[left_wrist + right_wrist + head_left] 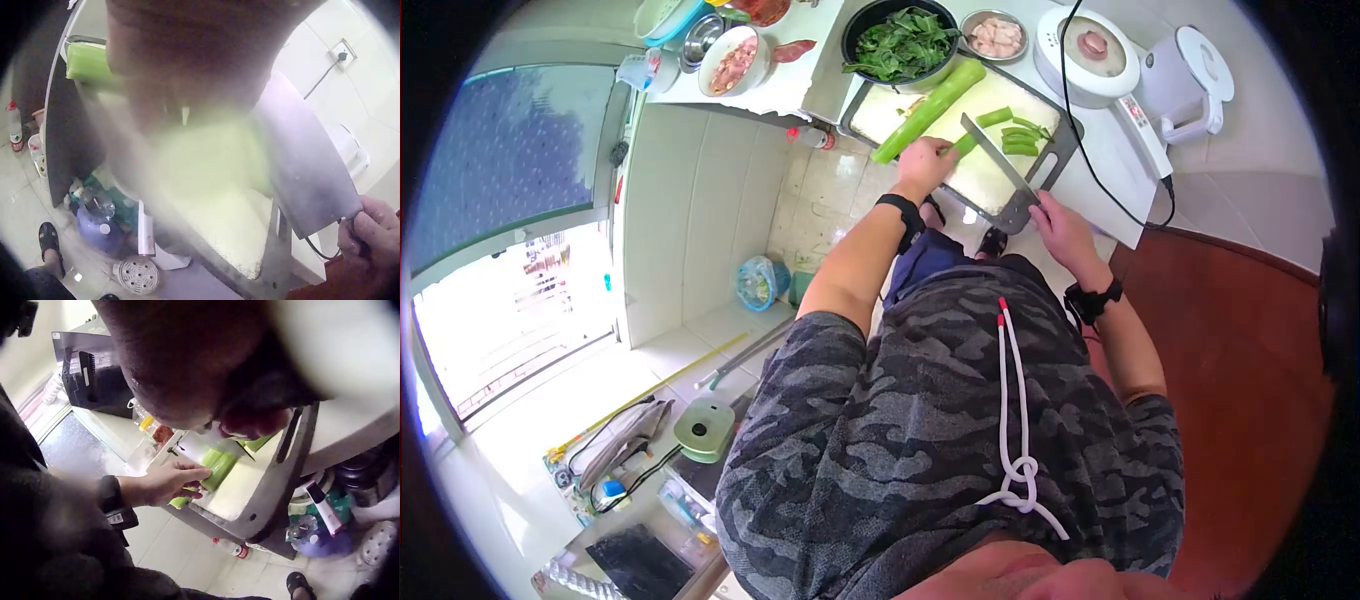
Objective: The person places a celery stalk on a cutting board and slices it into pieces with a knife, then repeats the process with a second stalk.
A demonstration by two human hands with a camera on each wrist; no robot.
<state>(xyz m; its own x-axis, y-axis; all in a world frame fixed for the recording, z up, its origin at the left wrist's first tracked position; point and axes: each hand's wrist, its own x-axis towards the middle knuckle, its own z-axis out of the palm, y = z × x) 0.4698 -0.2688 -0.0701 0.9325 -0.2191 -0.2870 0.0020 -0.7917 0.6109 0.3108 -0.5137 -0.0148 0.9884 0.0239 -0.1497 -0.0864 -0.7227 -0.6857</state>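
My left grip (923,165) pinched a short green stem piece (965,143), smooth and moist-looking, near the middle of the chopping board (985,185). My right grip (1063,232) was wrapped round the handle of a cleaver (1000,158), its flat metal blade slanting in beside that piece. The board had a pale cutting face in a dark grey, round-cornered frame with a handle slot, and lay at the bench (1115,190)'s front edge. Along the board's left side ran a long, thick stem (928,112); near its right edge sat a cluster of cut stem pieces (1020,138), short and straight-sided.

Behind the board, a dark round pot held crinkled leafy greens (900,45), next to a shiny metal bowl holding pale, soft lumps of raw meat (996,37). Further right stood a glossy white cooker with a see-through lid and a white plastic kettle (1200,75).

The left wrist view alone showed a plugged wall socket (342,53) and the cleaver's broad face, though the nearest stem was blurred. The right wrist view gave a black, boxy object (94,375), and my left fingers (197,476) against the stem from the side.
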